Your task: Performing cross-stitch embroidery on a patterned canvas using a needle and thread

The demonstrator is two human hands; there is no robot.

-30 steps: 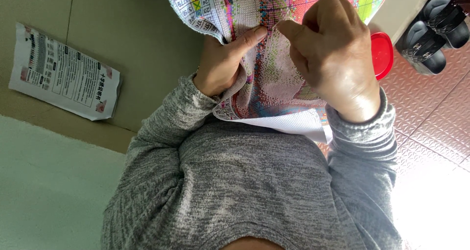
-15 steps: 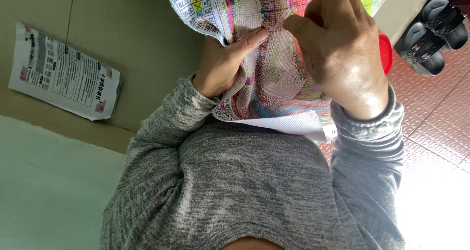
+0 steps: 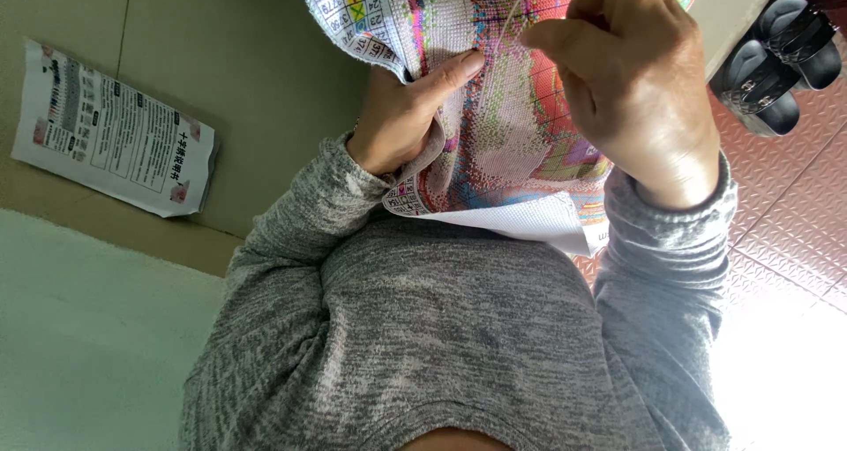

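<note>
A colourful cross-stitch cloth [image 3: 507, 124] with a printed grid and white edge lies over my lap and chest. My left hand [image 3: 408, 116] grips the cloth's folded edge, thumb laid along the stitched face. My right hand [image 3: 631, 80] is raised over the cloth with fingers pinched on a pale thread [image 3: 512, 14] that loops up from the fabric. Any needle is hidden by my fingers. Grey knit sleeves cover both arms.
A printed paper sheet [image 3: 110, 142] lies on the tan surface at the left. A pair of black sandals [image 3: 776, 58] stands on the reddish tiled floor [image 3: 785, 204] at the upper right. A pale green surface [image 3: 88, 327] fills the lower left.
My right hand has lifted up and away from the cloth, drawing the thread out into a loop. My left hand keeps its grip, the thumb sliding slightly along the fabric.
</note>
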